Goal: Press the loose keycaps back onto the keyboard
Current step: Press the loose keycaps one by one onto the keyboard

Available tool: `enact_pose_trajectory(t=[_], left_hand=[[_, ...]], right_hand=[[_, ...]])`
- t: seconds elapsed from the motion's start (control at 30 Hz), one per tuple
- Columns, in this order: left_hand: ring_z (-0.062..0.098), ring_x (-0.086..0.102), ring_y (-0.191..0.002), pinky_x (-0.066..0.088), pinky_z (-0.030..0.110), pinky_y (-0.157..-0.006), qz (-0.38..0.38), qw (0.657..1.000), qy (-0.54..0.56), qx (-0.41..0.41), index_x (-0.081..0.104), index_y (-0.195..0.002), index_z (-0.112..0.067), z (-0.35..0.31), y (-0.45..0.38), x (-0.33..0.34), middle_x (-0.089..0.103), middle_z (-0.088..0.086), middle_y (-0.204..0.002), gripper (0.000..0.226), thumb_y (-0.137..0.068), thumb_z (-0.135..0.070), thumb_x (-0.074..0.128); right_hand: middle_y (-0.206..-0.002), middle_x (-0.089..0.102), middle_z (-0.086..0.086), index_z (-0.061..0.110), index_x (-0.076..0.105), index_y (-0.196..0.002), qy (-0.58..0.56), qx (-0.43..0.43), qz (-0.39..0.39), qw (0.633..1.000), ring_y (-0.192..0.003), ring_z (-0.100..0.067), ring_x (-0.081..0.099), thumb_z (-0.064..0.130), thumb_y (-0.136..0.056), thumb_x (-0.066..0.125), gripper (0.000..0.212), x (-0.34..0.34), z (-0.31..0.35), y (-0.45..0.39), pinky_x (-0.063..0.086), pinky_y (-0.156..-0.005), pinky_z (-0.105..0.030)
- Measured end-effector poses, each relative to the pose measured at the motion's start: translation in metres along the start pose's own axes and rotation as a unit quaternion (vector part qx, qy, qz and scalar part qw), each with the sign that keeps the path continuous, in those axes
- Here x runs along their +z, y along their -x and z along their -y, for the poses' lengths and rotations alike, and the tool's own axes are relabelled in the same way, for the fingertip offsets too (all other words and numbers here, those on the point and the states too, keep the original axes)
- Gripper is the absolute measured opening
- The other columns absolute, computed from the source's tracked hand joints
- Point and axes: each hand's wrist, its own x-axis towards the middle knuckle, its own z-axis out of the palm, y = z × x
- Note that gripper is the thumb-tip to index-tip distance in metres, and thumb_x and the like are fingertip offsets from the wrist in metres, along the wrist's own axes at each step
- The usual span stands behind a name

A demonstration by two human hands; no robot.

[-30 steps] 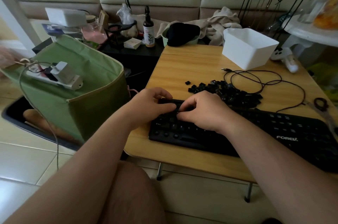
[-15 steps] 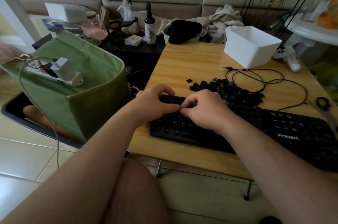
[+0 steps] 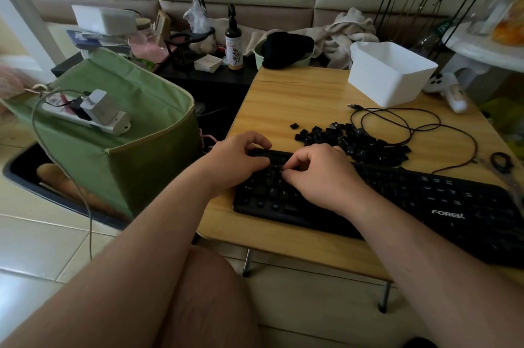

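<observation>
Head view of a low light-wood worktop (image 3: pixel 297 98) bearing a black full-size keyboard (image 3: pixel 425 200) that runs from the near left toward the right edge, with a white brand mark on its front lip. Both hands rest on the keyboard's left end. The left hand (image 3: pixel 235 160) lies over the upper-left corner, fingers curled downward onto the top rows; whether it grips a keycap cannot be told. The right hand (image 3: pixel 317 174) sits just beside it, fingers bent, thumb and forefinger drawn together at a key position in the letter rows; any keycap between them is hidden. Several lettered keys are visible below the hands, and round bare stems show along the bottom row at the left. A heap of loose black keycaps (image 3: pixel 357 140) lies on the worktop just behind the keyboard, a few strays apart at its left. A thin black cable (image 3: pixel 411 126) loops beside and partly around the heap. A white rectangular plastic bin (image 3: pixel 388 72) stands at the far side. A green fabric storage bag (image 3: pixel 127 126) stands on the floor left of the worktop.
</observation>
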Motion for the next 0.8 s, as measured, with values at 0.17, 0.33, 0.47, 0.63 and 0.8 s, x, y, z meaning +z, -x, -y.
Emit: enact_pose_trajectory(t=[0.17,0.33,0.47,0.63,0.8], left_hand=[[0.019,0.068,-0.103,0.063,0.042,-0.087,0.008,1.0,0.005,0.009,0.065,-0.115,-0.043,0.001,0.002,-0.001,0.062,-0.006,-0.119,0.032,-0.088,-0.036,0.081],[0.022,0.068,-0.105,0.064,0.043,-0.084,0.009,1.0,-0.007,0.015,0.063,-0.111,-0.051,0.003,-0.001,0.0,0.062,-0.006,-0.122,0.043,-0.079,-0.038,0.088],[0.024,0.063,-0.111,0.063,0.045,-0.086,0.002,1.0,-0.026,0.013,0.061,-0.111,-0.055,0.002,-0.001,0.001,0.061,-0.008,-0.122,0.046,-0.074,-0.044,0.087],[0.018,0.067,-0.102,0.063,0.037,-0.084,0.021,0.999,0.038,0.002,0.063,-0.12,-0.039,-0.001,0.002,-0.003,0.059,-0.004,-0.119,0.038,-0.09,-0.023,0.08],[0.022,0.064,-0.114,0.059,0.048,-0.096,0.018,1.0,0.013,0.002,0.064,-0.112,-0.051,-0.004,0.005,-0.001,0.057,0.0,-0.13,0.047,-0.075,-0.035,0.09]], right_hand=[[-0.09,0.058,0.025,0.044,0.073,-0.086,0.016,0.0,-0.011,1.0,-0.125,-0.025,0.042,0.048,-0.092,0.068,0.009,0.003,0.002,0.0,0.045,-0.102,-0.053],[-0.086,0.06,0.022,0.046,0.073,-0.091,0.02,0.002,-0.019,1.0,-0.117,-0.023,0.044,0.056,-0.092,0.067,0.012,0.003,0.004,-0.001,0.042,-0.098,-0.052],[-0.084,0.06,0.02,0.046,0.073,-0.094,0.025,-0.002,-0.02,0.999,-0.116,-0.025,0.044,0.057,-0.093,0.066,0.013,0.005,0.006,-0.001,0.038,-0.093,-0.048],[-0.089,0.06,0.023,0.046,0.074,-0.092,0.044,0.01,-0.021,0.999,-0.121,-0.027,0.046,0.052,-0.095,0.066,0.011,0.007,0.007,-0.004,0.034,-0.09,-0.047],[-0.092,0.068,0.021,0.048,0.073,-0.078,0.054,0.042,-0.023,0.997,-0.117,-0.026,0.058,0.047,-0.087,0.068,0.011,0.009,0.013,-0.014,0.043,-0.102,-0.056]])
